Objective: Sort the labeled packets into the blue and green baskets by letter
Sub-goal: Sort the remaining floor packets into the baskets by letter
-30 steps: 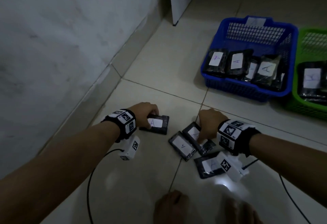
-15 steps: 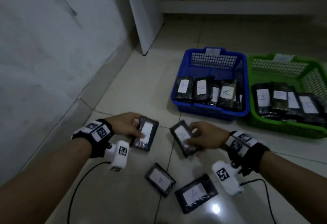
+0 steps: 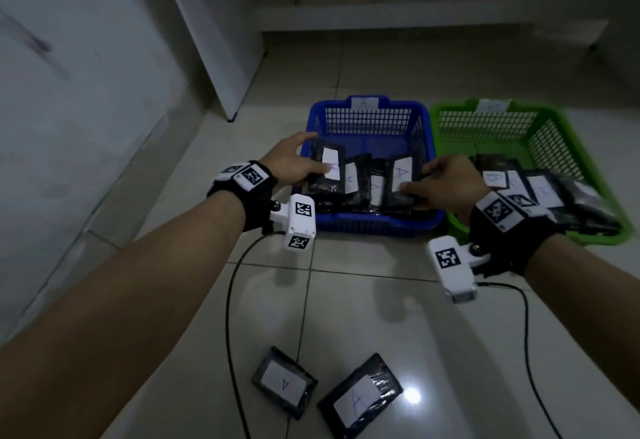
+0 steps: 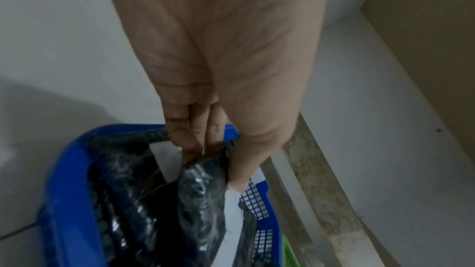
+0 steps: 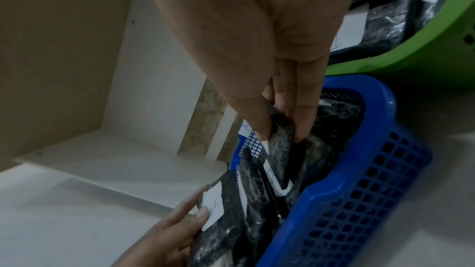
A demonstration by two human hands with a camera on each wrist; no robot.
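Both hands are at the blue basket (image 3: pixel 374 224), which holds several black packets labeled A. My left hand (image 3: pixel 294 161) grips one black A packet (image 3: pixel 327 168) over the basket's left side; in the left wrist view its fingers (image 4: pixel 195 139) pinch the packet's edge (image 4: pixel 203 186). At the basket's right side my right hand (image 3: pixel 446 182) pinches another A packet (image 3: pixel 401 179), also seen in the right wrist view (image 5: pixel 285 139). The green basket (image 3: pixel 540 234) to the right holds several B packets (image 3: pixel 495 179). Two A packets (image 3: pixel 284 383) (image 3: pixel 360 400) lie on the floor near me.
A wall runs along the left, and a white cabinet panel (image 3: pixel 221 40) stands behind the baskets. Cables (image 3: pixel 228 300) trail from both wrist cameras across the tiled floor (image 3: pixel 381 317).
Both hands lifted a packet each from the floor and carried them forward to the blue basket. Two packets stay on the floor.
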